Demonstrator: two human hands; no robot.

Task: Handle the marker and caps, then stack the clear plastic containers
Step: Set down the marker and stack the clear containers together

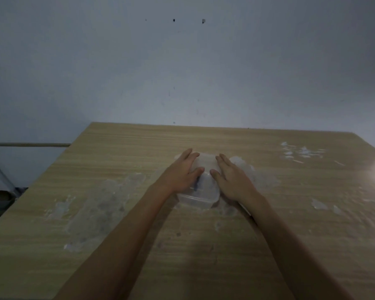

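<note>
Both forearms reach out, left hand (180, 172) and right hand (231, 177) flat on clear container (200, 192)

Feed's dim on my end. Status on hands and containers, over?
Left hand and right hand flat, pressing the clear plastic container from both sides. Container on the wooden table. Marker and caps not made out. Nothing blocking.

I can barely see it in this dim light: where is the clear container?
The clear container sits mid-table in the head view, between the left hand and right hand, both flat against it.
</note>
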